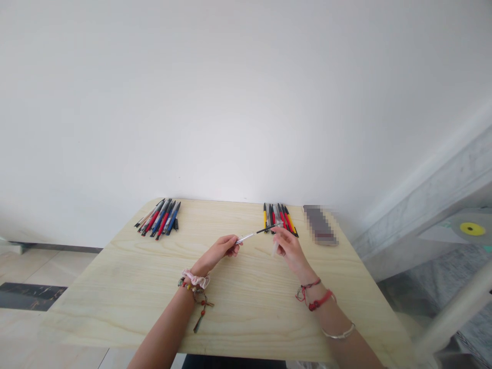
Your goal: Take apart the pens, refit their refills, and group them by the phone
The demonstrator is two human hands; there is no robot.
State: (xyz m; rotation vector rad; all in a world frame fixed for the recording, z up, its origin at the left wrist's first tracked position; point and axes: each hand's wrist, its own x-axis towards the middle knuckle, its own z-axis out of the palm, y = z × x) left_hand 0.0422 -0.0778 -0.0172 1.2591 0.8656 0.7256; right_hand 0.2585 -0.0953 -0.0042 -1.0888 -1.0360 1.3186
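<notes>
Over the middle of the table, my left hand (229, 247) is closed on a clear, silvery pen barrel (245, 238) that points to the right. My right hand (287, 247) pinches a thin black pen refill (265, 229), its left end close to the barrel's open tip. A small gap shows between refill and barrel. Below my right fingers a translucent strip (275, 248) shows, too blurred to name. Just behind my right hand lies a row of pens (279, 211), yellow, black, red and clear. My fingers hide part of the refill's right end.
Another bunch of pens (160, 218), blue, red and clear, lies at the table's far left. A dark flat object (320, 225), partly pixelated, rests at the far right. The pale wooden table (230, 318) meets a white wall (238, 102) at its back edge.
</notes>
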